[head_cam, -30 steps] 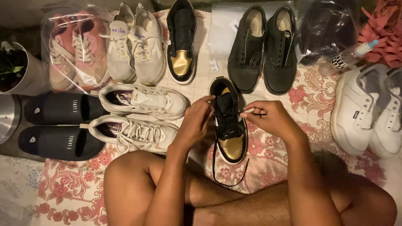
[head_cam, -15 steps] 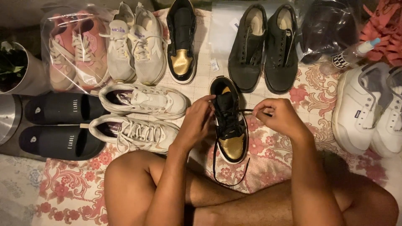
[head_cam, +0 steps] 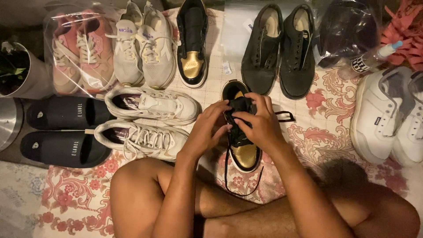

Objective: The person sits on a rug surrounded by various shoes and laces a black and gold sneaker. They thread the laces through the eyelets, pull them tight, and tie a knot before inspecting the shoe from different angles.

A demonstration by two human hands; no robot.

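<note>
A black high-top sneaker with a gold toe (head_cam: 245, 154) lies on the floral cloth (head_cam: 335, 132) in front of my crossed legs. My left hand (head_cam: 207, 130) grips its left side at the laces. My right hand (head_cam: 260, 121) rests over the tongue and pinches the black lace (head_cam: 284, 116), which loops out to the right. A loose end of lace hangs down past the toe. The matching sneaker (head_cam: 192, 44) stands at the back, apart from both hands.
White sneakers (head_cam: 150, 105) lie left of my hands, black slides (head_cam: 66, 132) beyond them. Pink shoes in a clear bag (head_cam: 79, 53), cream sneakers (head_cam: 145, 48), black low shoes (head_cam: 282, 48), a spray bottle (head_cam: 372, 59) and white shoes (head_cam: 387, 114) surround the cloth.
My right hand has moved left from beside the shoe onto its tongue, bringing the lace in. My left hand has stayed on the shoe's left side.
</note>
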